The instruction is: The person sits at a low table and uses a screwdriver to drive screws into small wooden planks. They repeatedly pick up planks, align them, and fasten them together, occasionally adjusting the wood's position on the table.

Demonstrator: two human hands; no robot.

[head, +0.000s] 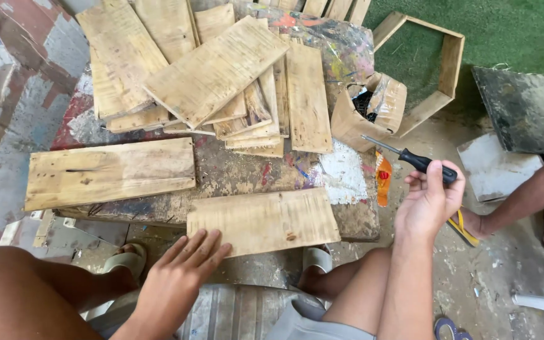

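Many wooden boards (203, 69) lay in a heap at the far side of the low, paint-stained work table (234, 170). One long board (109, 172) lay flat by the table's left edge. A shorter board (263, 221) lay at the near edge, and it stuck out a little past it.

A wooden frame (439, 63) rested on the ground past the table's far right corner, with a torn cardboard box (368, 107) beside it.

The left hand (182, 267) was flat and open. Its fingertips rested on the near edge of the shorter board, and it held nothing. The right hand (428, 203) was up in the air off the table's right edge, closed around the black handle of a screwdriver (410, 157). The metal tip pointed back toward the box.

To do this well, I think the left hand should press the shorter board down hard so it cannot slide. The right hand should keep the screwdriver straight and go slowly.

Another person's arm (524, 195) showed at the right.
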